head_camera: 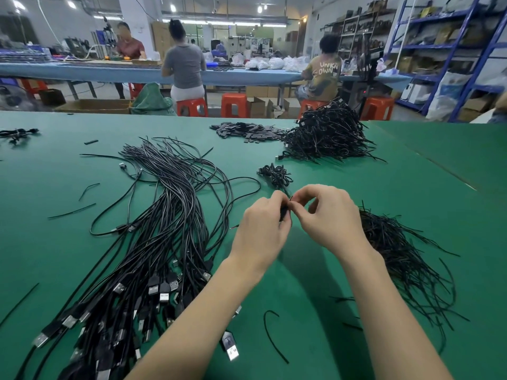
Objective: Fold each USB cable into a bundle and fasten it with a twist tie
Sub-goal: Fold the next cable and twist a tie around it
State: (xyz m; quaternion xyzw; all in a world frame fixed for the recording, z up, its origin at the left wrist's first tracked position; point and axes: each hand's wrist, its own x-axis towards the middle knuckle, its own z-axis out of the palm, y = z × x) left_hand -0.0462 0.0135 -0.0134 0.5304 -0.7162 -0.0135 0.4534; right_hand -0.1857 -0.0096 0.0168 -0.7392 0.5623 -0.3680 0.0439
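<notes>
Left hand (264, 229) and right hand (333, 215), each grip pinching one cable bundle (284, 212) above green table (411, 174).

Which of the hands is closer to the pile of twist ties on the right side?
Right. The right hand is just beside the pile of twist ties; the left hand is farther away, on the right hand's other side.

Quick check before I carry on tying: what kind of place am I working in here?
Most likely a small cable assembly or packing workshop. Heaps of loose USB cables and bundled cables cover a green worktable, other workers sit along a long bench, and storage racks hold boxes.
</notes>
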